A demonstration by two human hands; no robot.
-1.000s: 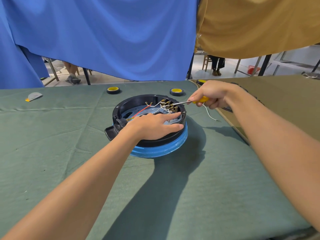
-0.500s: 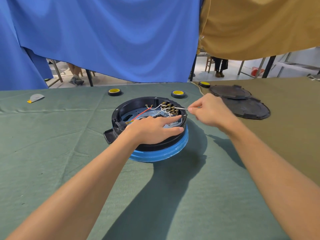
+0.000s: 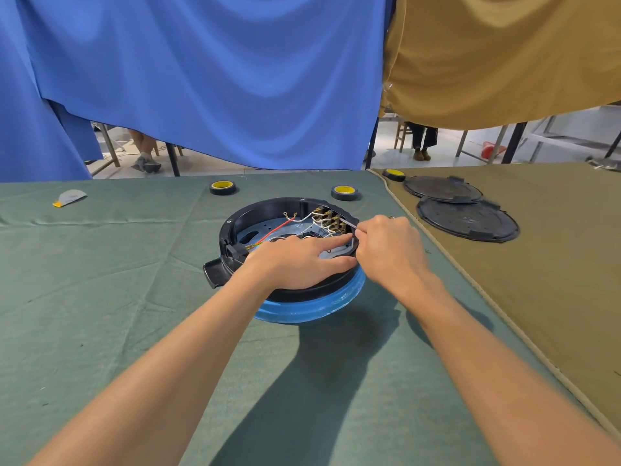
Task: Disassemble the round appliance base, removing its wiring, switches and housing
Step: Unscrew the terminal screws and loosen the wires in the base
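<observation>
Pressing left hand (image 3: 299,260) on base (image 3: 265,210) | right hand (image 3: 389,250) pinching screwdriver (image 3: 348,223) at switches (image 3: 327,218)

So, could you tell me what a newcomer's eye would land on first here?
The opened round appliance base, black above blue, sits mid-table with wires exposed. The left hand rests flat across it while the right hand holds a screwdriver at the brass terminals.

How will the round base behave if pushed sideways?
Probably rocks: the round base sits on a curved blue underside, and the left hand rests on its rim. Likely drags, not slides, on the green cloth. Open shell, probably light.
</observation>
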